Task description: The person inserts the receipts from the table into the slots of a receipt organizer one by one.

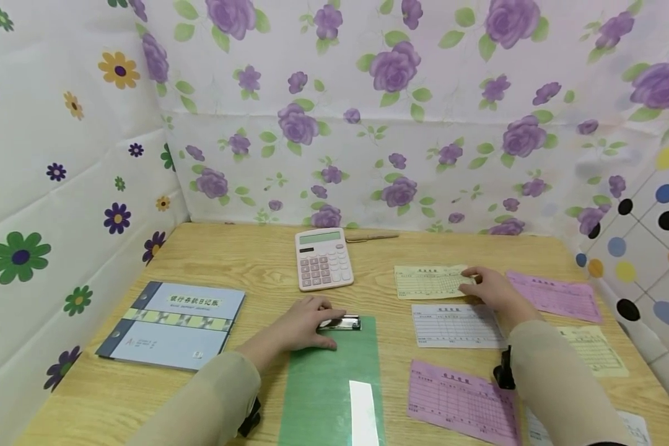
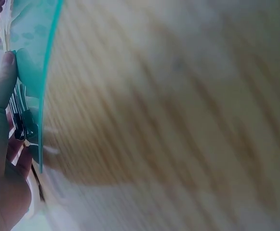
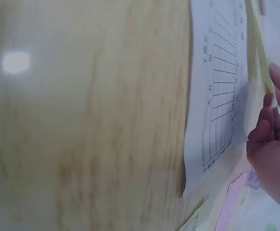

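A green clipboard (image 1: 331, 378) lies in front of me with its metal clip (image 1: 342, 323) at the far end. My left hand (image 1: 301, 325) grips that end, fingers over the clip and thumb at the board's near side. The left wrist view shows the left hand (image 2: 5, 125) beside the clip and the green board (image 2: 33, 62) edge. My right hand (image 1: 493, 288) pinches the right end of a yellow receipt slip (image 1: 426, 283). In the right wrist view, the slip (image 3: 261, 53) appears between the thumb and fingers of the right hand (image 3: 274, 130). Just nearer lies a white slip (image 1: 451, 325).
A blue journal book (image 1: 178, 322) lies at left. Behind the clipboard are a calculator (image 1: 324, 260) and a pen (image 1: 373, 237). Pink slips (image 1: 457, 399), another yellow slip (image 1: 596, 350) and a partly hidden white slip (image 1: 635, 427) surround the right arm. Flowered cloth (image 1: 340, 155) borders the table.
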### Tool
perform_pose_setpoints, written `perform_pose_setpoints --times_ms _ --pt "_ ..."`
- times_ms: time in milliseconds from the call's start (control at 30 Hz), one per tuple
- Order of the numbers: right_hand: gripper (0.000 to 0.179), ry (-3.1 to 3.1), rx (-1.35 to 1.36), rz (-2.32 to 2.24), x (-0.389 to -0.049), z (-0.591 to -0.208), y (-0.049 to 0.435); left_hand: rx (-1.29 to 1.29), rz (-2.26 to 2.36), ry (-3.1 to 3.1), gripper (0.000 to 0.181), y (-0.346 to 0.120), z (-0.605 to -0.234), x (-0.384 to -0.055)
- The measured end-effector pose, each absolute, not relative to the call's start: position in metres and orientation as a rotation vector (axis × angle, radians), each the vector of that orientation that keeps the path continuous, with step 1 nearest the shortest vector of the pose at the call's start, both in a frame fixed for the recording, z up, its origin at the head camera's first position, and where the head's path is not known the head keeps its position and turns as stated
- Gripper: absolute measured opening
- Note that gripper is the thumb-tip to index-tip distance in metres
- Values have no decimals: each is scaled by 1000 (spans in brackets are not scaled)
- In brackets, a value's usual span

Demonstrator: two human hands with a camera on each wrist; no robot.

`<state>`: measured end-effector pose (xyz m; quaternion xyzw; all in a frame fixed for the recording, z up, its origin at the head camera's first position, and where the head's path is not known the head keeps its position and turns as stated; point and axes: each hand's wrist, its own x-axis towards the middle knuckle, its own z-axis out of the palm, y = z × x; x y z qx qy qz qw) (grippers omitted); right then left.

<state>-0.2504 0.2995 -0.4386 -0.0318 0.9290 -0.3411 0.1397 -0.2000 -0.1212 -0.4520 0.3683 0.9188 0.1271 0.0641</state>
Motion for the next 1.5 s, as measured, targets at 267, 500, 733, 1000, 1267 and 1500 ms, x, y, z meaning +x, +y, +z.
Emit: perform_pose_setpoints --times_ms 267,500,733,1000,1267,1500 --pt "49 2649 -7 -1166 -248 -435 303 1075 416 2788 72 -130 -455 -202" --pt "44 2657 -24 -1186 -243 -440 304 1052 416 2799 71 -134 -457 -199" --pt "48 2642 -30 -1332 -230 -430 310 1074 437 2800 71 -132 -463 -198" --pt "56 2615 -46 -1457 -230 -410 297 1075 480 2834 64 -138 -460 -201" --pt "54 2559 -126 -1466 -222 -405 276 1087 512 2855 52 -137 -460 -201" --pt "48 2463 -229 -1505 -214 -415 254 1103 508 2861 50 -137 -459 -201"
